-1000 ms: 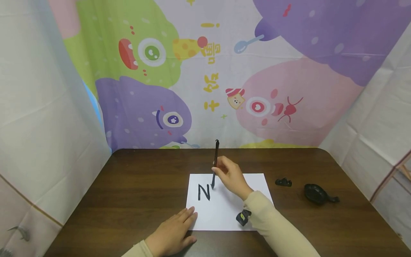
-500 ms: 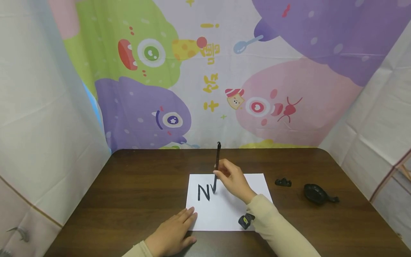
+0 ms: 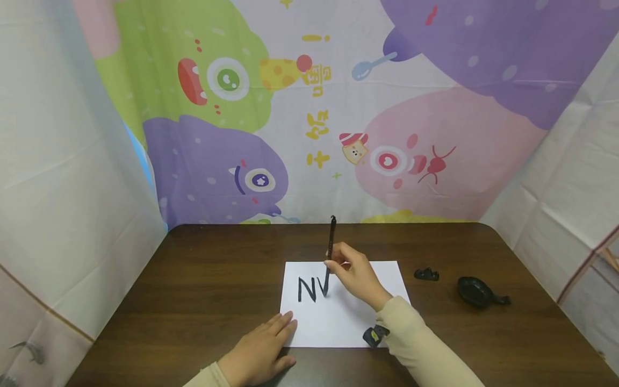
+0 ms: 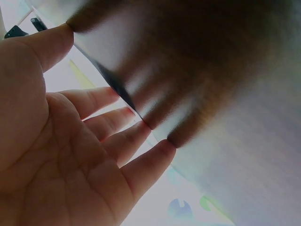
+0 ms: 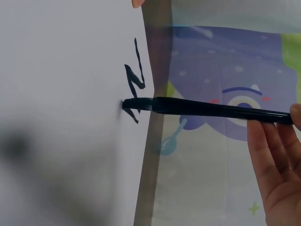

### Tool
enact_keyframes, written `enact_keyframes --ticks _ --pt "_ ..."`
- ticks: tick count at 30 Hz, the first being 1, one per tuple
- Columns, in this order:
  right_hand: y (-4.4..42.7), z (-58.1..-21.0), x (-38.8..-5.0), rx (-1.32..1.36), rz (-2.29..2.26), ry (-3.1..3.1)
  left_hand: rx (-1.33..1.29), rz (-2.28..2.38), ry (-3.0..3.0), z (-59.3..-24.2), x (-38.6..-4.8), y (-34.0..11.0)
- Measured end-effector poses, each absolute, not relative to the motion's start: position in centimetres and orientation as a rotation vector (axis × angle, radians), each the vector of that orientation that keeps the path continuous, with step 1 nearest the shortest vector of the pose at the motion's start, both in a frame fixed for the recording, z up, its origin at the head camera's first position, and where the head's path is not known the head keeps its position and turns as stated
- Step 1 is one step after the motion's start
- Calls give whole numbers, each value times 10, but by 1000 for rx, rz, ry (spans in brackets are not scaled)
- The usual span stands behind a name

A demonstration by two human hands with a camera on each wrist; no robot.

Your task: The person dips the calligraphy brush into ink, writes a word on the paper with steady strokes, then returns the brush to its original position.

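Note:
My right hand point(image 3: 357, 274) pinches a black writing brush point(image 3: 331, 244) by its shaft and holds it nearly upright. In the right wrist view the bristles point(image 5: 136, 104) touch the white paper point(image 5: 61, 56). A black letter N point(image 3: 307, 289) is on the sheet's upper left, with a slanting stroke point(image 3: 321, 286) just right of it that runs to the brush tip. My left hand point(image 3: 258, 346) lies with straight fingers, their tips on the sheet's lower left edge. Seen from its wrist, the fingertips point(image 4: 160, 150) touch the surface and the thumb is spread apart.
Right of the paper, a small black brush rest point(image 3: 427, 274) and a black dish with a handle point(image 3: 476, 293) stand on the dark wooden table point(image 3: 193, 290). A black wrist camera point(image 3: 374, 336) hangs by the right sleeve. A cartoon cloth point(image 3: 319, 193) hangs behind the table.
The right hand and brush have moved down and slightly right, and a slanting stroke has appeared beside the N. The left hand has stayed in place.

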State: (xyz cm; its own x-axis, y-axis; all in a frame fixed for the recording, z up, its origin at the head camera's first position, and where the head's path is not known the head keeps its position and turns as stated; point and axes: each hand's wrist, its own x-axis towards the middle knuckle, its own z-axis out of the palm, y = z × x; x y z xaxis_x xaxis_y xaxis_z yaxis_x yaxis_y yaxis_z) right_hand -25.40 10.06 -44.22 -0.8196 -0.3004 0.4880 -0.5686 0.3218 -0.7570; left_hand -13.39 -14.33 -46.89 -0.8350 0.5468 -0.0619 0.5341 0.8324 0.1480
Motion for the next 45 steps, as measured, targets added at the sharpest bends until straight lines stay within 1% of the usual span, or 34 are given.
enact_keyframes --ticks 20,34,45 --pt "105 -440 -249 813 1527 -2336 868 186 2903 -471 -135 -143" --pt "107 -438 -253 797 1529 -2327 857 186 2892 -469 -135 -143" --pt "110 -441 -259 777 1423 -2332 890 173 2923 -473 -135 -144"
